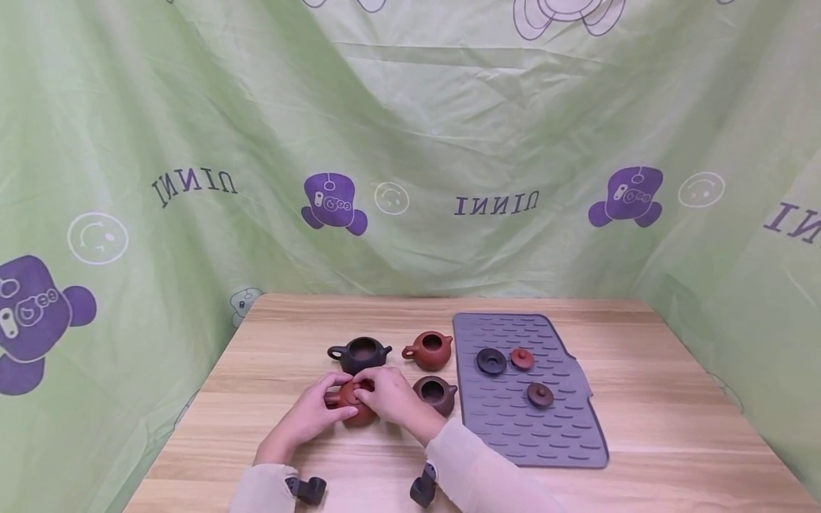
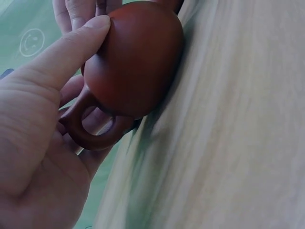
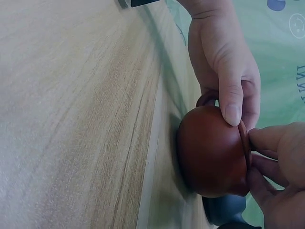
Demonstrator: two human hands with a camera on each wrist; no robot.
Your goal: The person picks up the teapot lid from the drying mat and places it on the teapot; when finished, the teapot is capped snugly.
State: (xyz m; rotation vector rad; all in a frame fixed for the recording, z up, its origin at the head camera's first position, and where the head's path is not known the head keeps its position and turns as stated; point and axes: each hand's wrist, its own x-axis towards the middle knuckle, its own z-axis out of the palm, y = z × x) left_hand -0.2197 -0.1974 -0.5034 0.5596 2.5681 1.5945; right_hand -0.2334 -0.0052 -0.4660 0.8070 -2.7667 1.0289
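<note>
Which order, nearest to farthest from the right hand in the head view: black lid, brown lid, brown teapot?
From the right hand:
1. Brown teapot: just to its right, on the table.
2. Black lid: farther right, on the gray mat, toward its left edge.
3. Brown lid: farthest right, also on the mat.

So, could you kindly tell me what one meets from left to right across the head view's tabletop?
Left hand, held reddish-brown teapot, right hand, brown teapot, gray mat bearing black lid, red lid, brown lid. Left out for overlap: black teapot, rear red teapot.
</note>
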